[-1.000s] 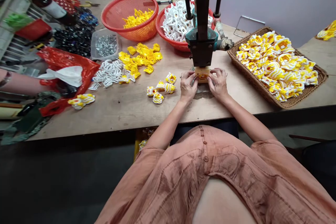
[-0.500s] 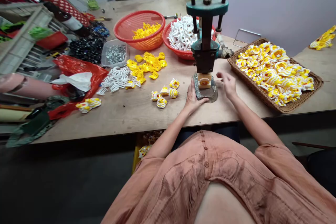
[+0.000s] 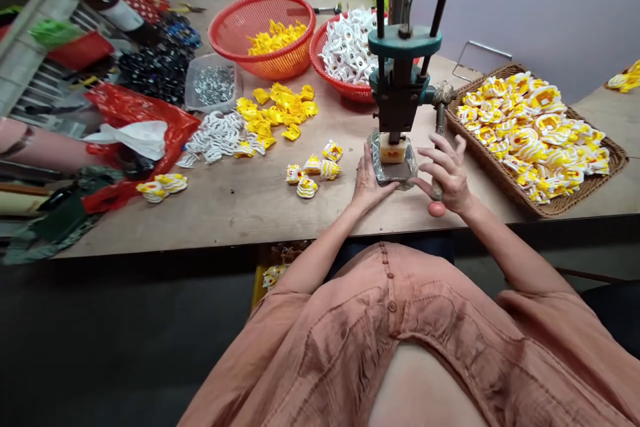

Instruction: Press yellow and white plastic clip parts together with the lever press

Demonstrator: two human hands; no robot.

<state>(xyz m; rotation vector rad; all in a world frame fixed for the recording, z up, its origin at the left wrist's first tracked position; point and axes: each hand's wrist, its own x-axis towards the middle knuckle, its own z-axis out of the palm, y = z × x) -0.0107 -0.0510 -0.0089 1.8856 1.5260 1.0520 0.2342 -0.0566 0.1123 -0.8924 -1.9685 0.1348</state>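
Observation:
A green hand press (image 3: 405, 43) stands before me, its ram lowered onto a small pale block (image 3: 393, 149) on the plastic-wrapped base (image 3: 400, 177). The block has an orange mark on its front; whatever lies under the ram is hidden. My left hand (image 3: 369, 188) rests against the base's left front corner, fingers stretched along its side and thumb along the front. My right hand (image 3: 447, 173) is on the press lever (image 3: 440, 121), which passes among its partly spread fingers. The lever's red knob (image 3: 437, 209) hangs below that hand. Several yellow-and-white striped plastic pieces (image 3: 313, 170) lie left of the base.
A wicker tray (image 3: 543, 207) of yellow-and-white pieces sits right. Behind are red baskets of yellow parts (image 3: 217, 40) and white parts (image 3: 345, 91). Loose yellow parts (image 3: 280, 110), white wavy strips (image 3: 215, 137) and a tub of metal bits (image 3: 213, 85) lie left, beside a red bag (image 3: 173, 110).
My right hand has come onto the lever, which has swung down towards me. The press ram has dropped onto the pale block. My left hand stays by the base. The view has shifted slightly.

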